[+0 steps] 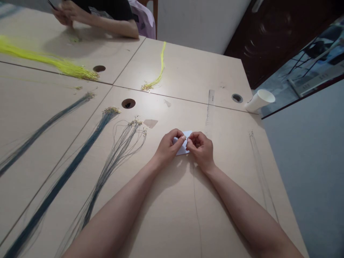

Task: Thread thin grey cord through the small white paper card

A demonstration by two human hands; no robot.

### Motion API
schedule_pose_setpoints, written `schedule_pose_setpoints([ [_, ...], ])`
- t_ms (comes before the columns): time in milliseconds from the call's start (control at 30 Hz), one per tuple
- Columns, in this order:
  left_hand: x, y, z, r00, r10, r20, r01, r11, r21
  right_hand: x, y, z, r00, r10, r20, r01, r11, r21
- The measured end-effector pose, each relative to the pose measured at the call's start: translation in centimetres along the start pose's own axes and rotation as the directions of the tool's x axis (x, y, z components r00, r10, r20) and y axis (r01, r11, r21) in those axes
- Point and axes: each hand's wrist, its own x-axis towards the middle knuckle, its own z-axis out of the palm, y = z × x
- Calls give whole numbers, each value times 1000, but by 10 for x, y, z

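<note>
Broadly, a pale surface (166,215) fills the view, and a co-worker's bare forearm (115,28) rests across its far left side. Next in size come the dark blue bundle (80,161) of strands, the big yellow bundle (53,61) and the loose grey bundle (102,175), all left of the person, with gold-coloured tips. Smaller are the two hands, close together near the middle: the left hand (172,145) pinches thumb against index finger, and the right hand (202,148) does the same just beside it, both apparently on the upper end of a thin line. A white cup (260,100) leans at the right edge; a white paper (183,149) lies under the fingers. Thinnest is the thin line (198,215), trailing from the right hand towards the person. What sits at the fingertips is too small to make out. A loosened pinch could let that end slip, since it is so fine; a forearm dragging over the trailing length could tug it free, and leftward sweeps could snag the loose grey strands
</note>
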Motion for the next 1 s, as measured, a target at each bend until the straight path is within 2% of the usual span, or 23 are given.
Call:
schedule_pose_setpoints([
  [333, 0, 0, 1, 1000, -10, 2, 10, 1000, 5, 0, 0, 0, 1000, -5, 3, 5, 1000, -27],
  [1000, 0, 0, 0, 1000, -14, 3, 14, 1000, 4, 2, -2, -1, 998, 31, 52, -35, 997, 67],
])
